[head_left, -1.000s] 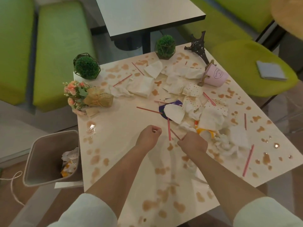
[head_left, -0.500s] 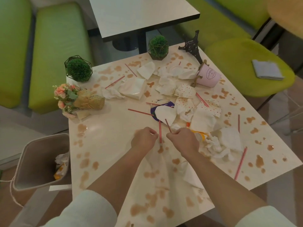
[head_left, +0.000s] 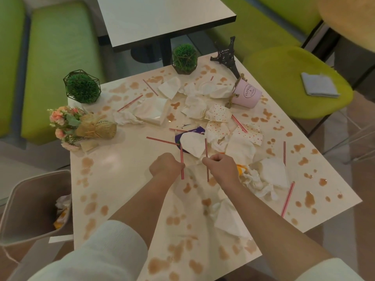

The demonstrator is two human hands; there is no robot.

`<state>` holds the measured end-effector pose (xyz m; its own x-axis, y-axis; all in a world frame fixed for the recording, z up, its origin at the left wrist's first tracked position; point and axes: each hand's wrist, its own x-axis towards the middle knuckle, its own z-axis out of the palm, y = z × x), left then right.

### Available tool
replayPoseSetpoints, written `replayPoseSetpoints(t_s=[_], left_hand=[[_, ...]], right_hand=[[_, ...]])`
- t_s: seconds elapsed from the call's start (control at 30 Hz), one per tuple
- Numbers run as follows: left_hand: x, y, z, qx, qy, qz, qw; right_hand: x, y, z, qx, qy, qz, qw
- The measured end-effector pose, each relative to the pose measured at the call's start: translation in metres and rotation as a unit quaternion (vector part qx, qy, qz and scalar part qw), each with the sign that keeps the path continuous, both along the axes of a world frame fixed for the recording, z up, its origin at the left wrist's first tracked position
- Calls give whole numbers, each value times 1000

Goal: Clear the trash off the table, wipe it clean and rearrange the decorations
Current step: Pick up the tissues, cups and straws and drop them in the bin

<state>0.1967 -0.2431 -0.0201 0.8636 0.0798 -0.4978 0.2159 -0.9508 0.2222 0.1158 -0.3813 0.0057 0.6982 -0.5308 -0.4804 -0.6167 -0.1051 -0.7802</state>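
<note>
The cream table (head_left: 121, 179) is spotted with brown stains and strewn with crumpled napkins (head_left: 239, 147) and red striped straws. My left hand (head_left: 166, 167) is closed on one upright straw (head_left: 182, 159). Beside it, my right hand (head_left: 221, 167) pinches a second straw (head_left: 207, 159). Both hands hover over the table's middle, close together. More straws lie loose, one near the right edge (head_left: 287, 199) and one by the purple wrapper (head_left: 162, 140). Decorations: two green ball plants (head_left: 82, 88) (head_left: 185, 57), a tipped flower bouquet (head_left: 81, 126), a dark tower model (head_left: 227, 55), a pink bucket on its side (head_left: 246, 94).
A grey bin (head_left: 26, 205) with some trash inside stands at the table's left front corner. A grey cloth (head_left: 318, 85) lies on the green chair at the right. Another table (head_left: 162, 17) and green benches stand behind.
Both hands have lifted their straws off the table and brought them upright, drawing closer together. The view has shifted slightly.
</note>
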Motion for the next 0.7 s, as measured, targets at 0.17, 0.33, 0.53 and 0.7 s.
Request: replayPoseSetpoints(t_s=[0.17,0.33,0.53,0.7], left_hand=[[-1,-2,-2,-14,16,18,1000],[-7,1,1,-32,21,28,999],[-14,33,4,-211,14,90,973],[-15,90,11,-365,-3,201,909]], right_hand=[[3,1,-1,24,-16,-1,1000],[6,8,-7,50,-33,-14,998],[14,33,0,84,-31,27,996],[30,83,9,108,-38,63,991]])
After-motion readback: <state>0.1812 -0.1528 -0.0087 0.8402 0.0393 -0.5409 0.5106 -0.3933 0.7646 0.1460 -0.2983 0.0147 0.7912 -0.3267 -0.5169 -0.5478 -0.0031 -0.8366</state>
